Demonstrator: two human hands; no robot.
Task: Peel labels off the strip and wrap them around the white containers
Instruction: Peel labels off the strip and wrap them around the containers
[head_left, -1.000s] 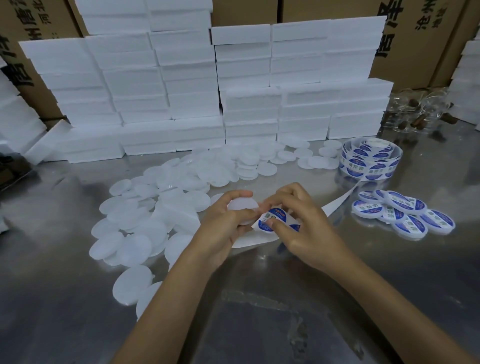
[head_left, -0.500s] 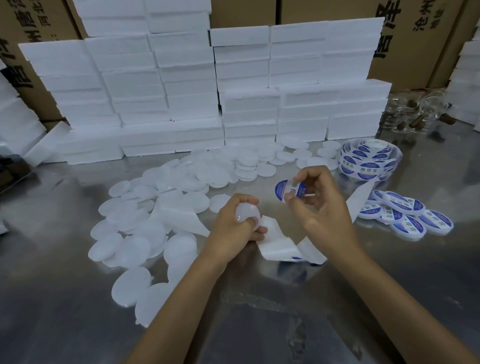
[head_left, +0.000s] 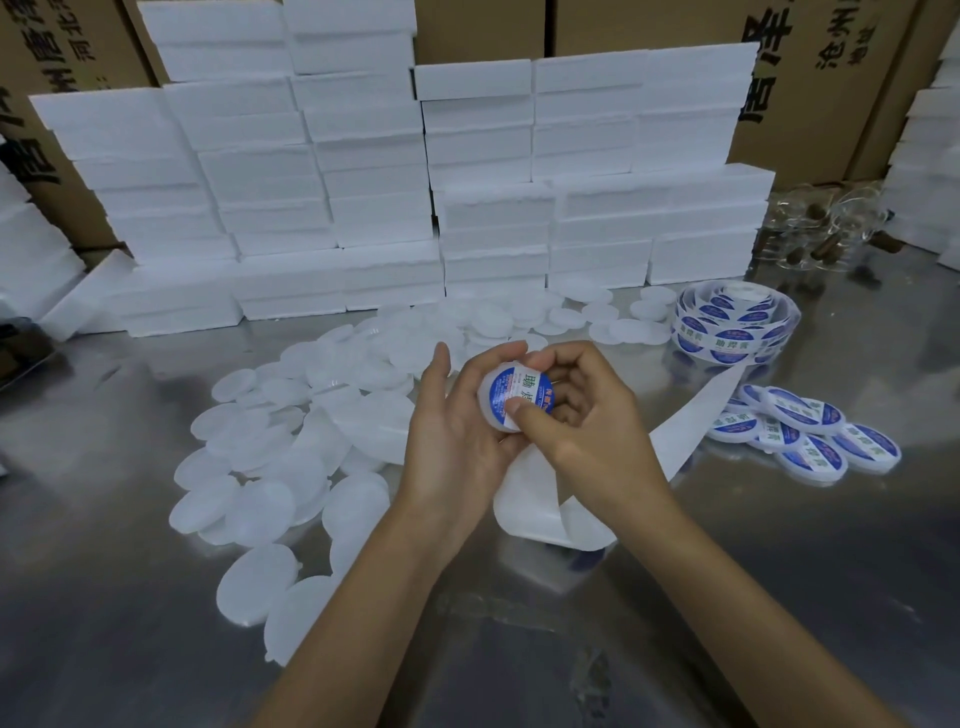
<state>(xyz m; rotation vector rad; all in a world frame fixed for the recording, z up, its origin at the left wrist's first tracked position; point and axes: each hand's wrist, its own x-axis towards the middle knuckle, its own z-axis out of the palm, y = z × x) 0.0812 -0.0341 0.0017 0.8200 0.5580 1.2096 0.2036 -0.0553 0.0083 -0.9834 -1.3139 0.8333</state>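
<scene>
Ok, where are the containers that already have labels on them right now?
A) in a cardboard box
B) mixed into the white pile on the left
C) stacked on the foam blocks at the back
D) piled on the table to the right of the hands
D: the labelled containers lie in a small overlapping pile on the metal table, to the right of the right hand, below the label roll.

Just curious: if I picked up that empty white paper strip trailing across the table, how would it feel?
Probably floppy: the strip curls and loops on the table. Likely very light, being thin. Perhaps slick, since labels peel off it.
</scene>
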